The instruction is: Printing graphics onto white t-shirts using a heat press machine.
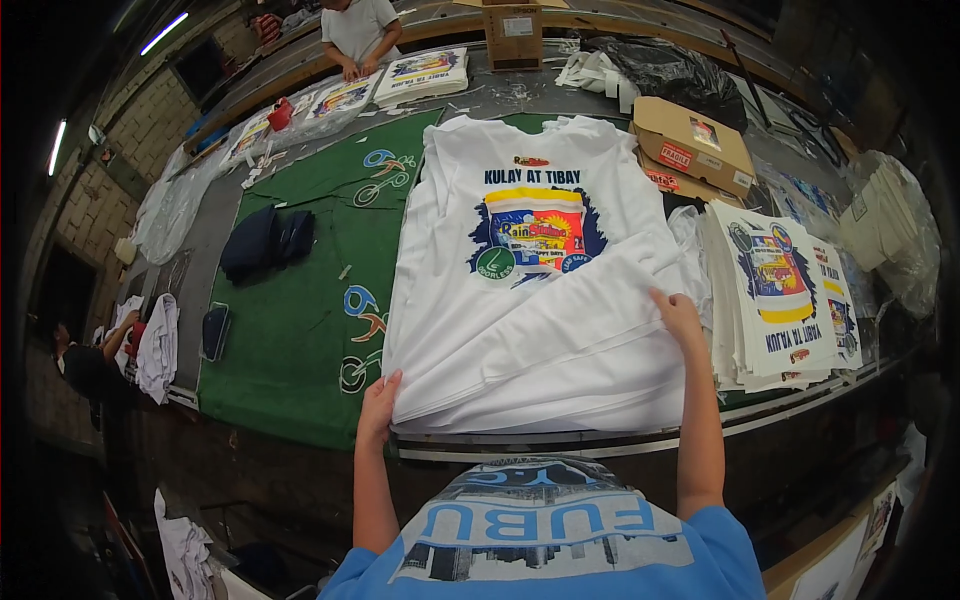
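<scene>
A white T-shirt [450, 340] with a colourful printed design on its front lies on the table before me, its collar end away from me. Its lower part is lifted and folded slantwise into creases. My left hand [377, 405] grips the near left corner of the hem, fingers closed on the cloth. On the right side, my right hand [680, 318] pinches the shirt's edge, higher up than the left. More white cloth shows under the raised part; whether it is another shirt, I cannot tell.
Green cloth [280, 350] covers the table to the left, with folded dark cloth [262, 243] and a phone-like dark object [215, 331] on it. Printed sheets [775, 290] are stacked at right, below cardboard boxes [693, 145]. One person [360, 35] works across the table, another [90, 360] at far left.
</scene>
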The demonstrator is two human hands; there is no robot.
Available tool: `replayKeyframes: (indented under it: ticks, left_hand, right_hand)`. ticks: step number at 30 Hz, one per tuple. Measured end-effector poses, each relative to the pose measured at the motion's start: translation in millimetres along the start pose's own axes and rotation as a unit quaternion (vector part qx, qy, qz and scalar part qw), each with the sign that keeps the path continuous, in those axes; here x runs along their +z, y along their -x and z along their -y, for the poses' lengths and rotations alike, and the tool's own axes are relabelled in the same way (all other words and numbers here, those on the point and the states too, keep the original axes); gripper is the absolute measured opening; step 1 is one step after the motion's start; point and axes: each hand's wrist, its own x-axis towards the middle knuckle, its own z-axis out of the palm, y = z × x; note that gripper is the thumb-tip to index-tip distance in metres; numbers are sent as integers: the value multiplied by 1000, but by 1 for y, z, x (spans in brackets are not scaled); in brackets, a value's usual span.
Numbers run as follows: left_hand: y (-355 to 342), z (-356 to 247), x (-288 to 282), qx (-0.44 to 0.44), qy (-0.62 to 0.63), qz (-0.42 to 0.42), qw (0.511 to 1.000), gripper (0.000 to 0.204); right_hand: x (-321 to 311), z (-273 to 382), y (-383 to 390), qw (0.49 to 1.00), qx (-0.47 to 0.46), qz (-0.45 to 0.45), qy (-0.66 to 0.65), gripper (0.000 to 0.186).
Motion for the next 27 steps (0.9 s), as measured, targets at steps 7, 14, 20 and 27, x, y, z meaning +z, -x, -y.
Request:
replayKeyframes:
  ticks: [7,14,20,27]
  left_hand:
    - [-5,-79,22,58,61,84,993,35]
    - [0,-130,25,145,117,106,977,30]
    - [-23,-152,36,160,-5,109,981,29]
    - [-64,-324,69,365,150,103,913,38]
  right_hand:
    - [4,29,-15,946,21,169,-275,46]
    - [-66,25,22,789,193,264,-521,38]
    - [-113,28,18,756,122,259,-588,33]
    - [-213,150,-89,734,-153,94,-655,26]
